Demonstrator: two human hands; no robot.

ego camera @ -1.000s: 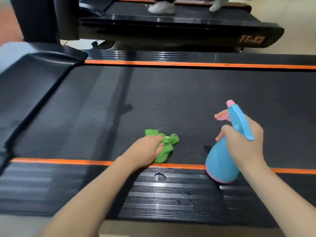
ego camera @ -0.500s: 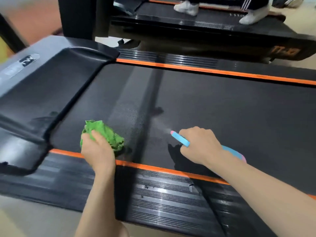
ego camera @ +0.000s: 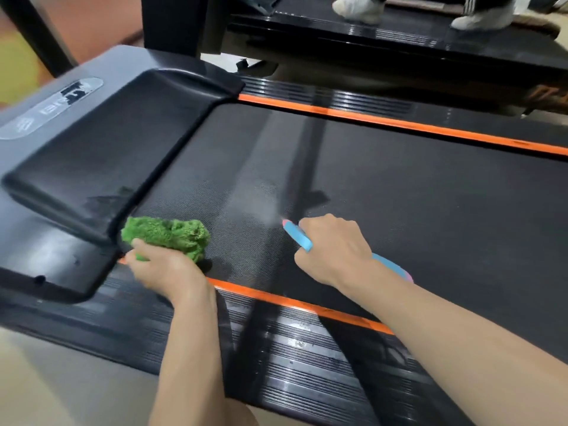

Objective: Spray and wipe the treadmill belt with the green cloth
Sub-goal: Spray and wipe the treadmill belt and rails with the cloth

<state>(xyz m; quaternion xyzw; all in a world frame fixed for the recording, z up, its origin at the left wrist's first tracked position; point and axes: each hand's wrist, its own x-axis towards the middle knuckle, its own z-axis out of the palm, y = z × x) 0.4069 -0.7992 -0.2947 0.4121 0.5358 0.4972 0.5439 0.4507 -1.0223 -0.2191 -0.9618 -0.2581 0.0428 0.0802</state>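
The black treadmill belt [ego camera: 399, 186] fills the middle of the head view, edged by orange stripes. My left hand [ego camera: 167, 272] grips a crumpled green cloth [ego camera: 169, 233] and presses it on the belt's near left corner, beside the motor cover. My right hand [ego camera: 333, 250] holds a blue spray bottle [ego camera: 296, 236] tipped low over the belt, nozzle pointing left and away. A faint mist leaves the nozzle. Most of the bottle's body is hidden behind my hand and wrist; a blue and pink part [ego camera: 396, 269] shows behind it.
The grey and black motor cover [ego camera: 92, 167] rises at the left. A ribbed side rail [ego camera: 307, 358] runs along the near edge. Beyond the far orange stripe stands a second treadmill [ego camera: 415, 35] with another person's white shoes [ego camera: 359, 7] on it.
My left hand carried the cloth left along the belt to the corner by the motor cover. My right hand tipped the bottle from upright to low over the belt, and spray now comes out.
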